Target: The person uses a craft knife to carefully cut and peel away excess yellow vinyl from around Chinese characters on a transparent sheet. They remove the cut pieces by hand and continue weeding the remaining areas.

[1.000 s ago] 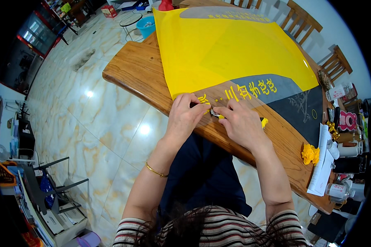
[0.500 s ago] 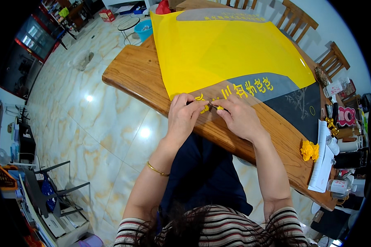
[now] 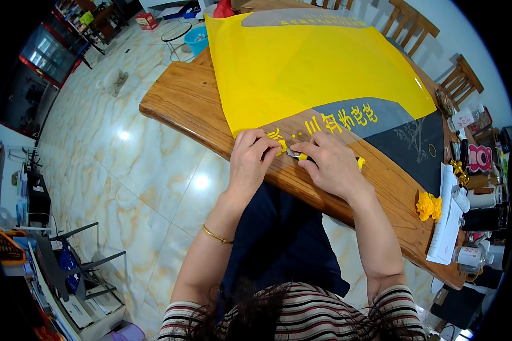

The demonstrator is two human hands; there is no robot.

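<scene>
A large yellow film (image 3: 301,74) lies over the wooden table, with see-through areas that carry cut yellow characters (image 3: 338,120). At its near left corner my left hand (image 3: 249,158) is closed, thumb and fingers pinching the film by the nearest yellow characters. Close beside it, my right hand (image 3: 333,162) grips a yellow utility knife (image 3: 302,156). The knife's metal tip points left at the yellow character by my left fingertips. Its yellow rear end shows past the right hand. My fingers partly hide the characters there.
The wooden table (image 3: 176,96) bears a dark mat (image 3: 407,150) under the film. On the right lie crumpled yellow scraps (image 3: 428,206), white papers (image 3: 442,221), a plastic bottle (image 3: 471,257) and clutter. Wooden chairs (image 3: 411,25) stand behind; a blue bin (image 3: 197,38) is on the floor.
My right hand has tilted and shifted slightly, so more of the knife shows, including its rear end. The left hand has barely moved, still pinching at the film's corner.
</scene>
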